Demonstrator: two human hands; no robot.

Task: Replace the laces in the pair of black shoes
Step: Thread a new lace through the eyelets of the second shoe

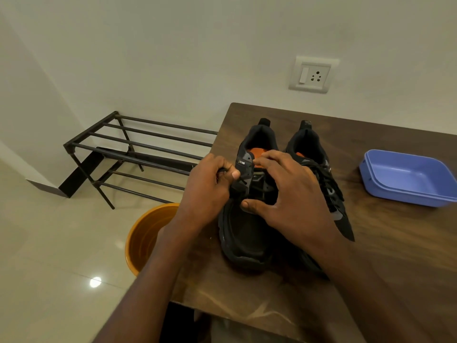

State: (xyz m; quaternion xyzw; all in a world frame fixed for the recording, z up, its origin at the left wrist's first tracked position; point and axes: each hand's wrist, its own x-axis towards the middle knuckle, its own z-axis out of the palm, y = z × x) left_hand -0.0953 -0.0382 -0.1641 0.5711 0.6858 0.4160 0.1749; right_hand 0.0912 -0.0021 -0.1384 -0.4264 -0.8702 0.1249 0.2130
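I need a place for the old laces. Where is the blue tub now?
In the head view the blue tub sits on the right side of the wooden table, to the right of the pair of black shoes, below the wall socket.

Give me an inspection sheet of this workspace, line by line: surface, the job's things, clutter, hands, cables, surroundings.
Surface: dark wooden table, set against the wall.
Job's things: two black shoes side by side, toes toward the person. The left shoe has its eyelets mostly unlaced near the tongue; the right shoe is laced.
Clutter: blue plastic tub on the table right of the shoes, apparently empty.
Hands: left hand pinches a black lace at the left shoe's collar; right hand rests spread over that shoe's tongue, steadying it.
Cables: nothing seen.
Surroundings: black metal rack and orange bucket on the tiled floor; wall socket above the table.
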